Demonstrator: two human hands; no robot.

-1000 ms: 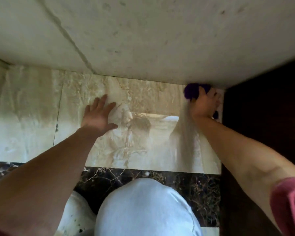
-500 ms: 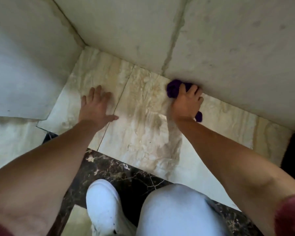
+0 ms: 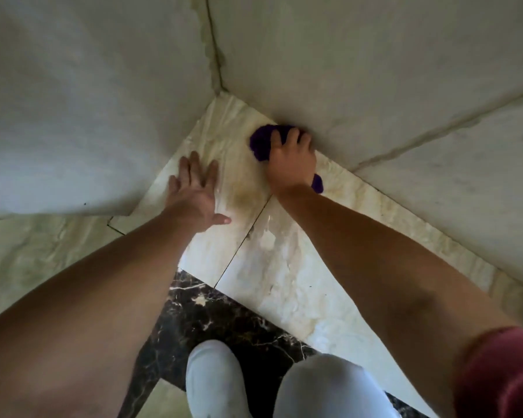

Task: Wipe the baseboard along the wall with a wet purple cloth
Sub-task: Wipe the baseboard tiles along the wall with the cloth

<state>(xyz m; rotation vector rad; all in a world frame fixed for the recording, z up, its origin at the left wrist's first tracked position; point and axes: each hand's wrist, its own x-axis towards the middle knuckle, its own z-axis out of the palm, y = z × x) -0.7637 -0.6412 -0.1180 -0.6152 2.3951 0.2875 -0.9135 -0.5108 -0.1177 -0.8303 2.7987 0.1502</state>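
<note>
My right hand (image 3: 292,159) grips a bunched purple cloth (image 3: 261,141) and presses it against the foot of the pale wall (image 3: 360,70), where the wall meets the beige marble floor (image 3: 284,282). Part of the cloth pokes out behind my wrist. My left hand (image 3: 195,191) lies flat on the floor tile to the left, fingers spread, holding nothing. The cloth sits close to the inner corner where two walls meet. I cannot make out a separate baseboard strip.
A second pale wall (image 3: 73,101) closes the left side, forming a corner (image 3: 221,92). A dark veined marble band (image 3: 218,321) runs across the floor near me. My white shoe (image 3: 215,384) and light-trousered knee (image 3: 326,387) are at the bottom.
My right hand has slid the cloth leftward along the wall's foot toward the corner. The view has swung left with it, and my left hand stays flat on the floor.
</note>
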